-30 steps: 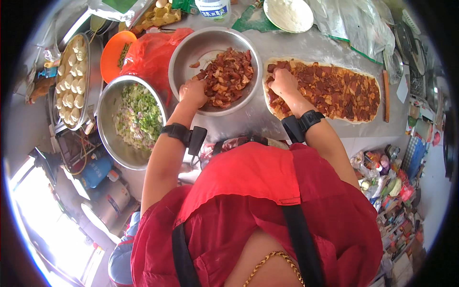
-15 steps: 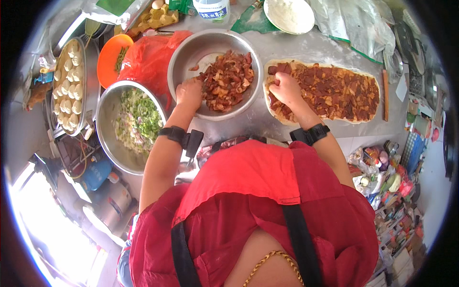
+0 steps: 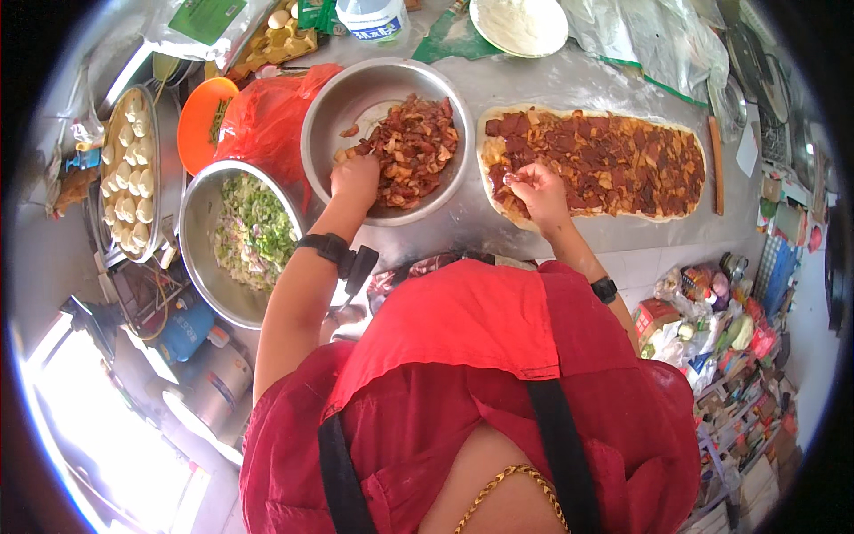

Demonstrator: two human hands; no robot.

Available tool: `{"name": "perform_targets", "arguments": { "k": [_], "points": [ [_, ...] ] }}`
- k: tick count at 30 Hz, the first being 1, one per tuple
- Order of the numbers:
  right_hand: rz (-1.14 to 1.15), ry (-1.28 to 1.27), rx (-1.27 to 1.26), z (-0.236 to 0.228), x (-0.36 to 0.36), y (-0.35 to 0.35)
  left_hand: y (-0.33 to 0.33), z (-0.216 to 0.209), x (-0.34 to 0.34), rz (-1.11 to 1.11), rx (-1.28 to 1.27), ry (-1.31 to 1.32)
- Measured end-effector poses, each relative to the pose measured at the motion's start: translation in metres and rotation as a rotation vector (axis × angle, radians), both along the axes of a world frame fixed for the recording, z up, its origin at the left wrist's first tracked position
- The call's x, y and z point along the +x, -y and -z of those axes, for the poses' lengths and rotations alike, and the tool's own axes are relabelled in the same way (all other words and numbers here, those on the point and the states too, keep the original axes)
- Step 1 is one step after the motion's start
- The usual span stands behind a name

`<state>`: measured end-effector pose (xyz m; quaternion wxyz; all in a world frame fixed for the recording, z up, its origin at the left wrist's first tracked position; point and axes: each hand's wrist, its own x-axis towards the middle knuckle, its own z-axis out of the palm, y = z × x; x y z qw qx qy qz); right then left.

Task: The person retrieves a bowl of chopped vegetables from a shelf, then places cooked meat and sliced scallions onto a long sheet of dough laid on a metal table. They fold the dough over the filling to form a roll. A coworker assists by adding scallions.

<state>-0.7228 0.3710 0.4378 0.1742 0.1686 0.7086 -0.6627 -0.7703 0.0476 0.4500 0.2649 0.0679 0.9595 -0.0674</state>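
A wide steel bowl point(image 3: 311, 147) holds a heap of sliced, sauce-coated meat point(image 3: 418, 147). My left hand point(image 3: 358, 181) reaches over its near left rim, fingers curled against the heap; the fingertips are partly hidden. To the right lies a long flat sheet of dough point(image 3: 485, 133) covered almost to its edges with dark red and brown meat slices point(image 3: 623, 160). Over its near left part is my right hand point(image 3: 541, 194), thumb and fingers pinched together at a slice of meat point(image 3: 501, 175).
A steel bowl of chopped green onion point(image 3: 200, 276) stands left, near a red plastic bag point(image 3: 267, 120) and an orange bowl point(image 3: 197, 147). Dough pieces fill a tray point(image 3: 149, 240). A white bowl of flour point(image 3: 489, 36) sits at the back. A wooden rolling pin point(image 3: 716, 165) lies right of the dough.
My right hand has moved down and toward me over the dough's left part, its pinched fingers now turned to the left. My left hand stays in the meat bowl.
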Motion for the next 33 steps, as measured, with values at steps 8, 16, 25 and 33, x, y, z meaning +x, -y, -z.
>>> {"name": "perform_targets", "arguments": {
  "k": [8,16,25,33],
  "points": [
    [0.044,-0.019,-0.070,-0.006,0.013,-0.006,0.010,0.010,0.005,-0.051,0.018,0.016],
    [0.013,0.042,-0.017,-0.013,0.012,-0.017,-0.008,-0.021,-0.009,-0.227,0.189,-0.141],
    [0.118,0.052,-0.101,-0.012,0.010,-0.029,-0.154,-0.032,-0.027,0.155,0.826,-0.186],
    [0.172,0.078,-0.074,-0.008,0.020,-0.040,-0.187,0.028,-0.012,0.544,0.337,-0.271]
  ]
}}
